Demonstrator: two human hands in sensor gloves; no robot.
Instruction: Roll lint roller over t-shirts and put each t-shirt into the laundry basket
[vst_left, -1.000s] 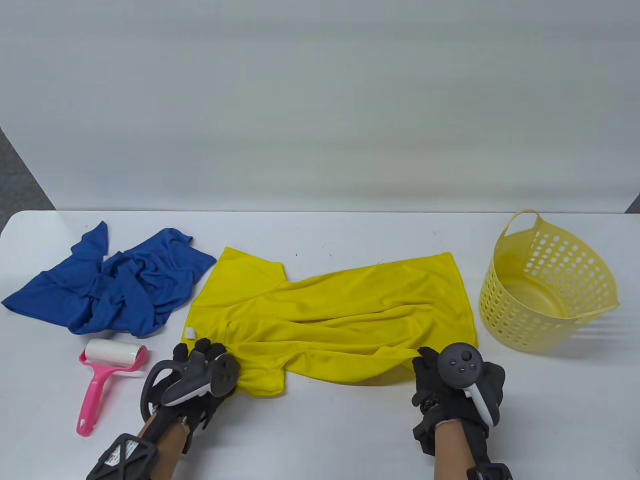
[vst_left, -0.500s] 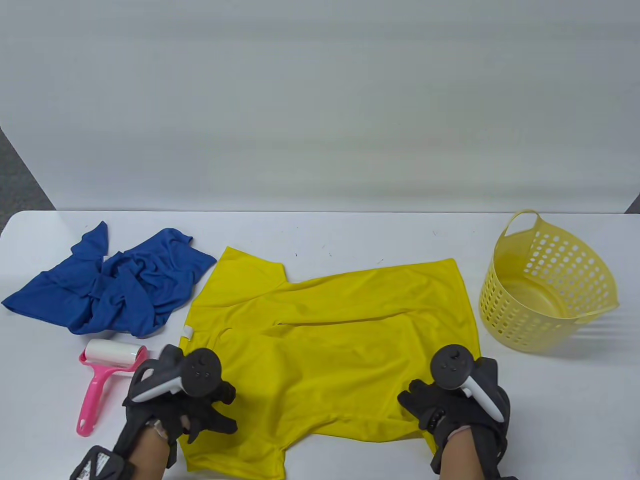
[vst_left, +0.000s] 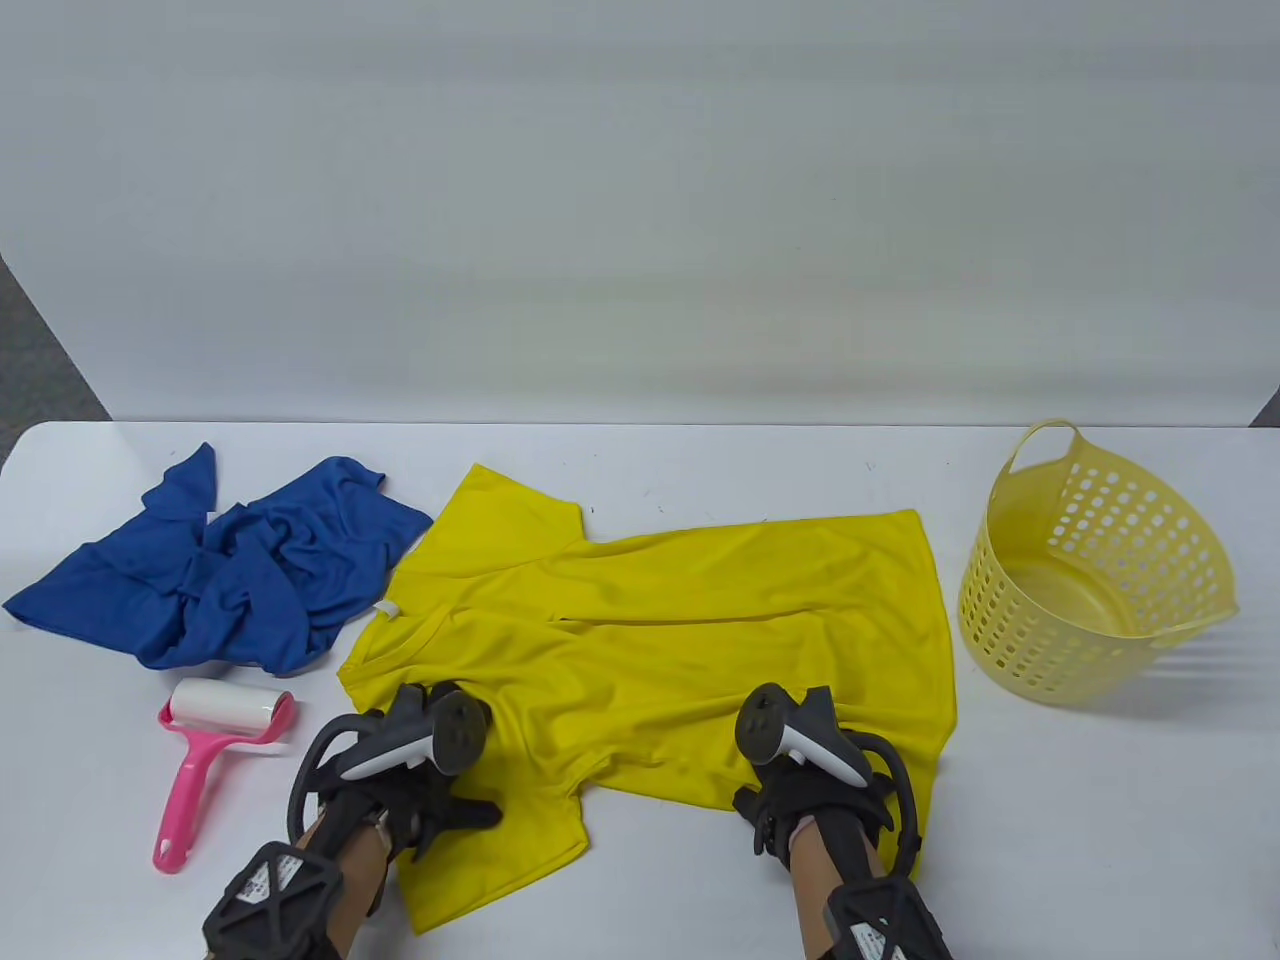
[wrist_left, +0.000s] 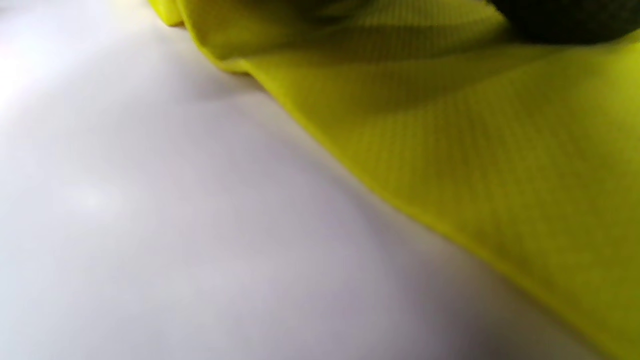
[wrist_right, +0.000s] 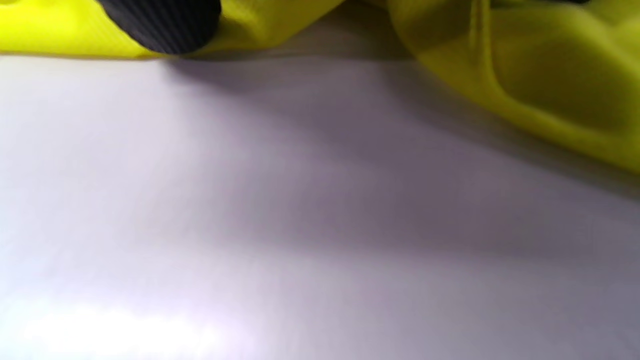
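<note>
The yellow t-shirt (vst_left: 680, 640) lies mid-tabletop by the front edge; the laundry basket (vst_left: 1010, 640) at the right edge holds nothing. Left hand (vst_left: 420, 800) and right hand (vst_left: 815, 795) rest on the shirt; I cannot tell their finger positions

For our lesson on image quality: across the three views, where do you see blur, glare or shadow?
Table view: sharp, evenly lit, a soft shadow beside the laundry basket. Left wrist view: the yellow t-shirt is soft and blurred. Right wrist view: blurred too, glare on the table, and shadow under the cloth.
</note>
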